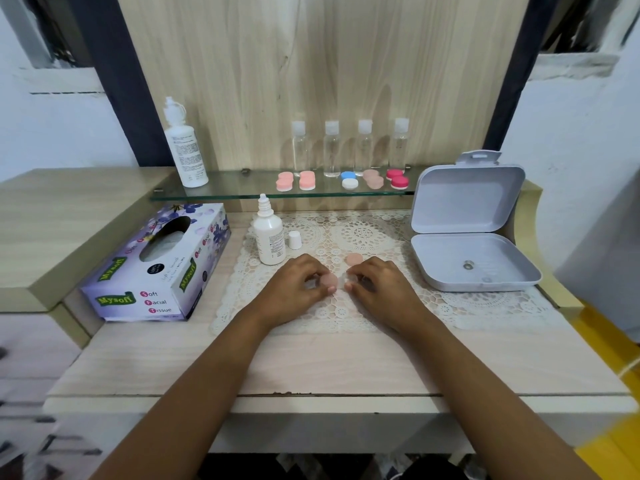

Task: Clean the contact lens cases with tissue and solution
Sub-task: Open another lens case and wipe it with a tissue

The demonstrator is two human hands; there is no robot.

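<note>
A pale wooden desk (311,362) between white walls (571,133) carries a lace mat (363,233) under both hands. The left hand (294,285) pinches the pink-capped end of a contact lens case (329,280), the right hand (377,287) its other end. Beyond the left hand stands a solution bottle (268,237); left of it, a tissue box (156,268) reads "Mysoft Soft Facial Tissue".
</note>
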